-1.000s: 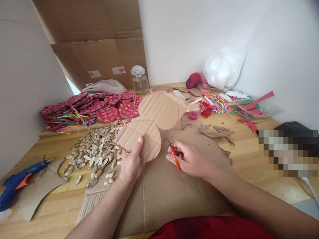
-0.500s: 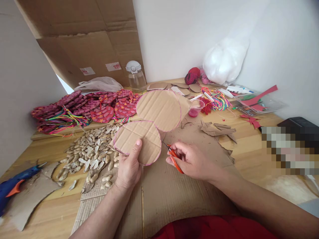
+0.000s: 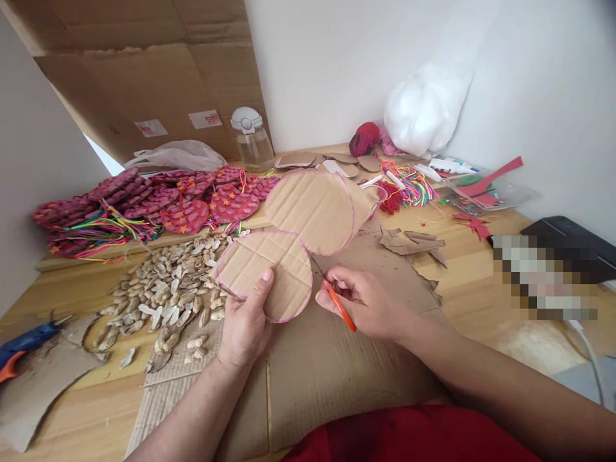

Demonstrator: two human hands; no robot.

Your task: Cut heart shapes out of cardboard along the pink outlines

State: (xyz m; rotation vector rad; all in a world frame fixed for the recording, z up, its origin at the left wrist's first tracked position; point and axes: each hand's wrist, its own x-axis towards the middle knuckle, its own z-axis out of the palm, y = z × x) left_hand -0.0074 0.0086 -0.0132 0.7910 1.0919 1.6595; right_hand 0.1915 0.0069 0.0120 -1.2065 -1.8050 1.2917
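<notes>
My left hand (image 3: 245,327) grips a cardboard cut-out (image 3: 289,237) made of two joined round lobes with pink outlines, thumb pressed on the lower lobe. My right hand (image 3: 368,301) is closed on small orange-handled scissors (image 3: 334,298), whose blades point up-left and touch the notch between the two lobes. Both hands hover over a flat cardboard sheet (image 3: 332,359) lying on the wooden table (image 3: 481,301).
A heap of peanut shells (image 3: 168,295) lies left of my hands. A blue glue gun (image 3: 24,343) sits at far left. Red fabric pieces with coloured cords (image 3: 144,205), a bottle (image 3: 251,138), yarn (image 3: 364,138), white stuffing (image 3: 423,112), cardboard scraps (image 3: 411,242) line the back.
The scissor tips have moved up-left to the cut-out's notch. The camera has shifted, so the scene slid left and down; my left hand keeps its hold.
</notes>
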